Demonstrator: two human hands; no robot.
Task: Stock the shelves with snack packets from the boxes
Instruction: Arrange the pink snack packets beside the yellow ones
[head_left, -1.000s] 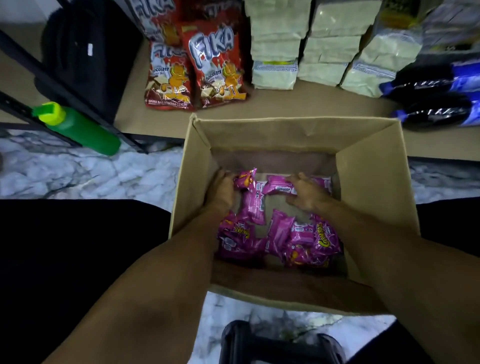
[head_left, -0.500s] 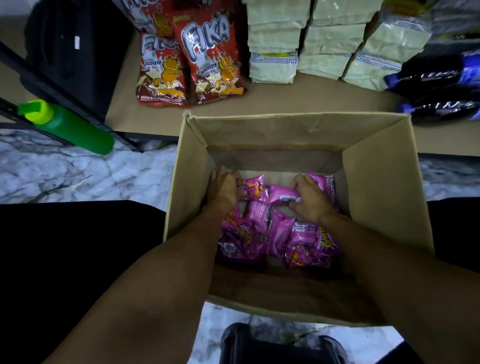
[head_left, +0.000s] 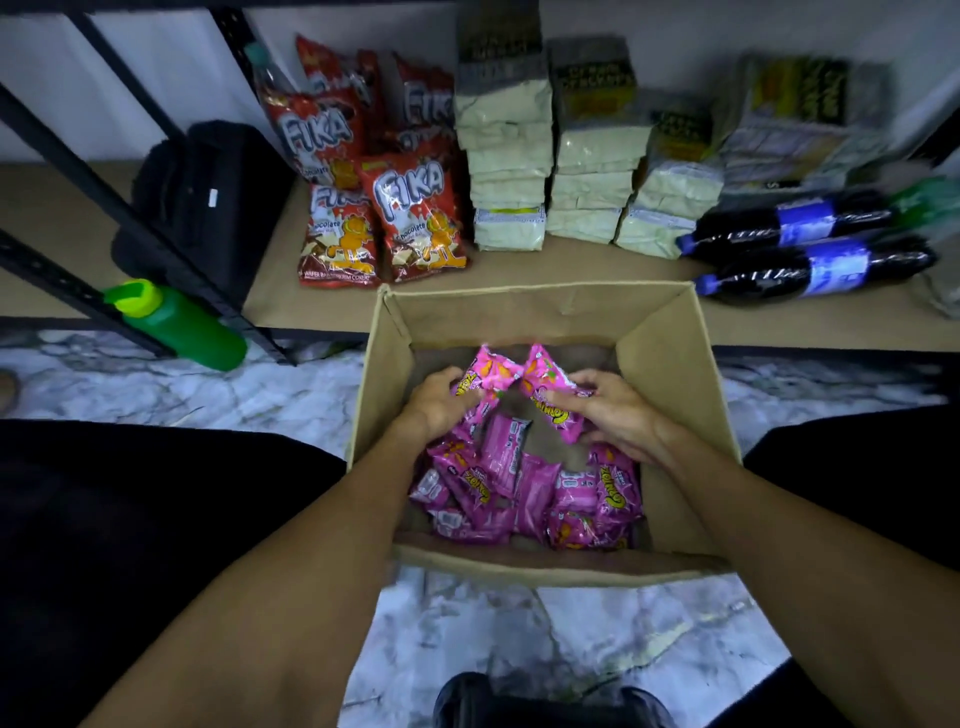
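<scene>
Grip: my left hand (head_left: 441, 402) is closed round the lower end of one pink packet (head_left: 485, 371). My right hand (head_left: 621, 413) pinches a second pink packet (head_left: 548, 397) between thumb and fingers. Both packets are raised above the loose packets (head_left: 524, 488), which lie beneath my wrists on the floor of the cardboard box (head_left: 665, 338). The free ends of the two held packets lean toward each other between my hands; whether they touch, I cannot tell.

Risks, given as judgement:

1. Each hold takes only one end of a glossy film packet. The free end may swing and the packet may slide out, dropping back onto the heap below my hands.
2. The far wall of the box stands between my grip and the shelf (head_left: 571, 265). A low carry forward could catch a packet on that rim and pull it loose.
3. Beyond my left hand the red bags (head_left: 415, 218) stand upright, propped against one another. A packet pushed in against them could tip the front ones.
4. Beyond my right hand the dark bottles (head_left: 810, 249) lie on their sides. A nudge may set them rolling.
5. Straight ahead of my grip, only a narrow bare strip of board lies before the pale stacked packs (head_left: 509, 171). Packets set there carelessly could slip off the front edge.
</scene>
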